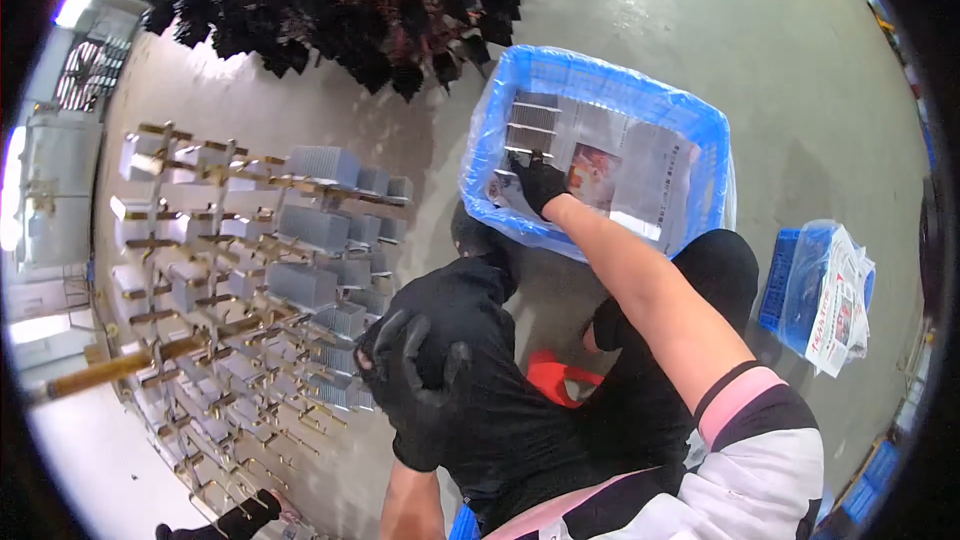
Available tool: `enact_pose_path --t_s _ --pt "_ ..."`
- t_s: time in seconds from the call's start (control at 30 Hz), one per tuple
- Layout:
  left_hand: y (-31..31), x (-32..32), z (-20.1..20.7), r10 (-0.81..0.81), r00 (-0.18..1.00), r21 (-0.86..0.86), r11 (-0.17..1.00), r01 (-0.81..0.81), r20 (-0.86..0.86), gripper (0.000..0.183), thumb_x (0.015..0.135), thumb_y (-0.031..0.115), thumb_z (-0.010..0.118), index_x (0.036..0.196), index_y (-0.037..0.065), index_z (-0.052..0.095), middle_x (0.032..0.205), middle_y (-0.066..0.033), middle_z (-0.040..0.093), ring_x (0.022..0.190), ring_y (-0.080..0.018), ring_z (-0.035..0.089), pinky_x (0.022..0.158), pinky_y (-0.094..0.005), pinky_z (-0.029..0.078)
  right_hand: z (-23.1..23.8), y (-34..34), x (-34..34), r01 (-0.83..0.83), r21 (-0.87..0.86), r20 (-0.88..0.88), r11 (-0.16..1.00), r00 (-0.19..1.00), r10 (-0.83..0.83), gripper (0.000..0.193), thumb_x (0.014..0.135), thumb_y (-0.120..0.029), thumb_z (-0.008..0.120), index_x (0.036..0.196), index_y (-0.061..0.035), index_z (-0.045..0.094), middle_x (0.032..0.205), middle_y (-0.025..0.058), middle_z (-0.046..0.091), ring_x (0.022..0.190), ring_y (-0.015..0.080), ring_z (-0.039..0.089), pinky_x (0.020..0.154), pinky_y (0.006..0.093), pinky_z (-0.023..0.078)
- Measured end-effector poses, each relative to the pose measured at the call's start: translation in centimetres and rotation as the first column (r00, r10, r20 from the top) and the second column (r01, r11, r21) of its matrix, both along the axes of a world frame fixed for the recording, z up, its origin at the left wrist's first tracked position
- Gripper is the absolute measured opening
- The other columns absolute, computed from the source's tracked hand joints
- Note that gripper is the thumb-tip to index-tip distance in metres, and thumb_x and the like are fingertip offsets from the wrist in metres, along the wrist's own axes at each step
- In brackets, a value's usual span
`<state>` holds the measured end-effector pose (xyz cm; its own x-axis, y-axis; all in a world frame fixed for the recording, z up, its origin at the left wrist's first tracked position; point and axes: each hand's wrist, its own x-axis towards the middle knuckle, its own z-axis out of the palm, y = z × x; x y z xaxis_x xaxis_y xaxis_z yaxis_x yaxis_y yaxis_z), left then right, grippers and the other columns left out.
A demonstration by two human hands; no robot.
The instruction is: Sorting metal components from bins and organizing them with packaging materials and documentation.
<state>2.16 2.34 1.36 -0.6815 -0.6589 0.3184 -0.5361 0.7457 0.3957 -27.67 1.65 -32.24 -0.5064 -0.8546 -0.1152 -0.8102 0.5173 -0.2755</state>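
Right fingers (pixel 519 166) just beside finned blocks (pixel 532 118)

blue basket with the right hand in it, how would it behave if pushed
The blue basket would probably hold its shape, since its walls stand up firmly. It seems unlikely to tip, being broad and low. The clear plastic liner would likely crumple, judging by its loose wrinkles.

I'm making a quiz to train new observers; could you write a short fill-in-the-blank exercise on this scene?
1. The right hand reaches into a large crate coloured ____.
2. The left hand, like the right, is gloved in the colour ____.
3. In the picture, the smaller crate lies to the larger one's ____.

Missing words: blue; black; right.
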Motion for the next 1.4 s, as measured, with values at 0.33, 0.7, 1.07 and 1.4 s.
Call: enact_pose_path --t_s 0.33,0.7,1.07,1.4 --pt "-0.2 2.9 -3.4 0.324 0.77 0.311 0.935 -0.171 -0.55 0.023 0.091 0.022 0.067 0.103 0.004 0.059 0.101 -0.0103 0.061 0.094 -0.0207 0.059 0.085 -0.0361 0.047 9.0 -2.2 -3.7 -0.092 -0.111 -0.074 0.99 0.994 0.084 0.042 0.09 -0.012 0.048 0.131 -0.0113 0.053 0.124 0.0344 0.054 0.101 0.0423 0.063 0.082 0.0491 0.053" --pt "-9.5 9.2 -5.4 0.736 0.568 0.804 0.559 -0.202 -0.368 0.03 0.101 0.03 0.053 0.099 0.0 0.057 0.076 -0.0042 0.06 0.056 -0.0108 0.052 0.05 -0.027 0.042 30.5 -11.7 22.9 -0.79 -0.191 0.033 0.582 0.588 0.808 0.055 0.082 -0.033 0.067 0.127 -0.0027 0.055 0.113 0.0207 0.065 0.108 0.0369 0.061 0.089 0.045 0.051" --pt "-15.6 11.6 -10.2 0.589 0.7 0.662 0.717 -0.22 -0.404 0.033 0.103 0.029 0.044 0.098 0.001 0.062 0.07 -0.0013 0.054 0.053 -0.0119 0.048 0.05 -0.0298 0.039 26.4 -14.4 28.6 -0.602 -0.238 -0.128 0.762 0.797 0.59 0.038 0.081 -0.015 0.061 0.116 -0.0009 0.059 0.093 0.0206 0.067 0.094 0.0371 0.065 0.079 0.0486 0.053" --pt "-7.3 11.6 -8.3 0.609 0.651 0.765 0.64 -0.068 -0.452 0.029 0.104 0.024 0.045 0.118 0.001 0.054 0.091 -0.007 0.059 0.073 -0.0147 0.057 0.061 -0.03 0.049 31.4 -11.8 25.5 -0.538 -0.227 0.077 0.812 0.821 0.565 0.054 0.07 -0.024 0.069 0.118 -0.0047 0.057 0.096 0.0194 0.067 0.095 0.0368 0.064 0.079 0.0491 0.053"
